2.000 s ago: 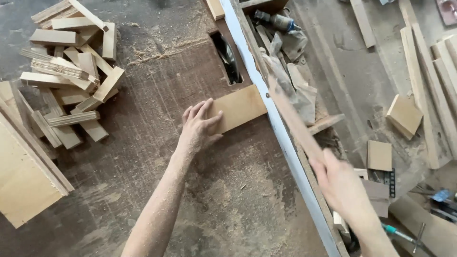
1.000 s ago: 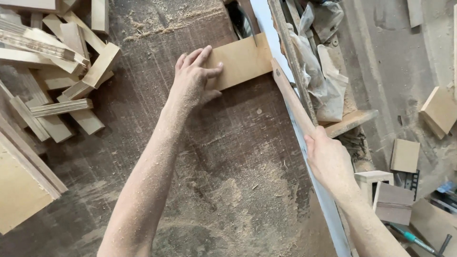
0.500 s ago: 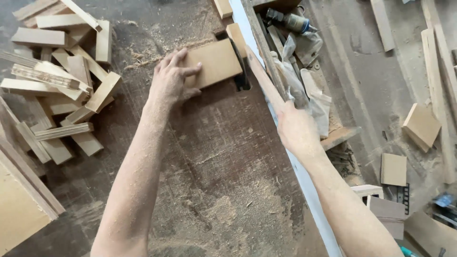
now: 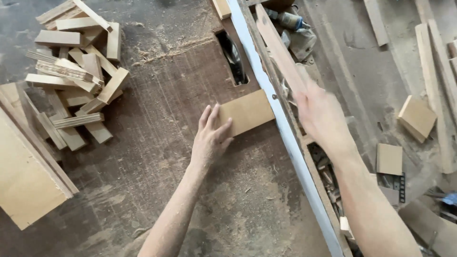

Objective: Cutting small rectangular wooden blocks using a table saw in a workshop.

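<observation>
My saw table (image 4: pixel 157 157) is a big brown slab, scuffed and dusted all over with sawdust, with a pale metal fence rail (image 4: pixel 281 128) running diagonally along its right edge. Off on the left there's a big flat plywood sheet (image 4: pixel 24 176) and a messy pile of offcut blocks (image 4: pixel 76 76), all short pale sticks with clean sawn faces. The saw blade (image 4: pixel 234 57) sits in its dark slot near the top.

The rectangular wood block (image 4: pixel 247 113) is smooth and tan, lying flat just below the slot with its right end butted against the rail. My left hand (image 4: pixel 211 138) lies flat on its left end, fingers spread and pressing, not wrapped around it. My right hand (image 4: pixel 323 116) is closed around a long thin wooden strip (image 4: pixel 281 52), which angles up along the far side of the rail.
</observation>
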